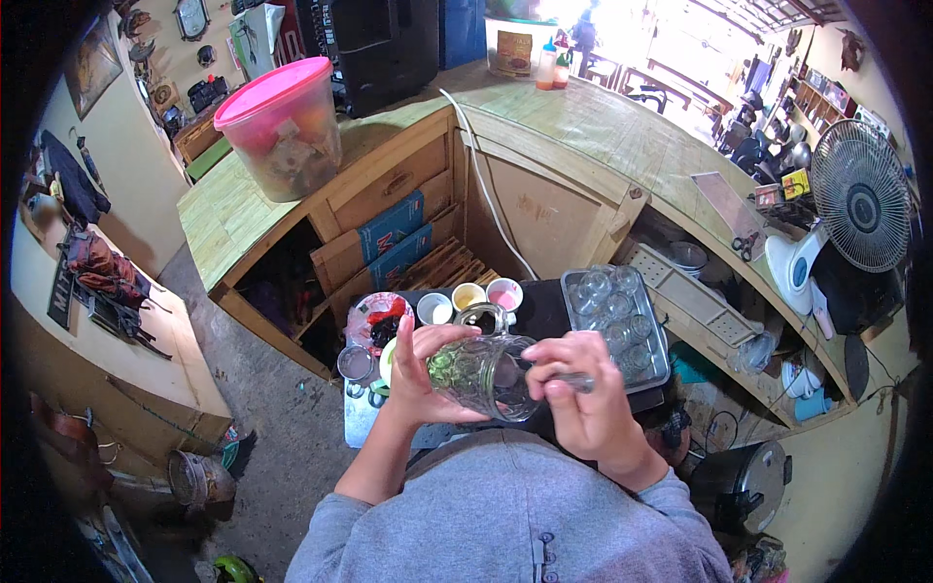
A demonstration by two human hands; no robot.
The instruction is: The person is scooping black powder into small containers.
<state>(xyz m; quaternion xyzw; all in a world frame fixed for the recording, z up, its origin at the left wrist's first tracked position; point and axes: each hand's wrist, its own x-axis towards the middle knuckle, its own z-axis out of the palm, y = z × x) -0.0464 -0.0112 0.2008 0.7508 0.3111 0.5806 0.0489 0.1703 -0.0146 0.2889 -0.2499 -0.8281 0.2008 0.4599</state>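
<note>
My left hand (419,386) holds a clear glass jar mug (466,375) on its side, with the mouth turned to the right. Green shows through its patterned glass; whether that is its contents is unclear. In my right hand (579,390), just at the mug's mouth, is a metal utensil, probably a spoon (581,380); its other end is hidden. Beyond the mug stand white cups (434,309) with white, yellow and pink contents. Left of them lies a plastic bag (379,321) with red and dark contents. A small glass (356,363) stands near my left hand.
A metal tray (660,357) of several upturned-looking glass jars sits at the right of the low table. Around it runs a wooden counter (554,138) with a pink-lidded plastic tub (280,135), a white cable (477,157), scissors (745,246) and a fan (862,197).
</note>
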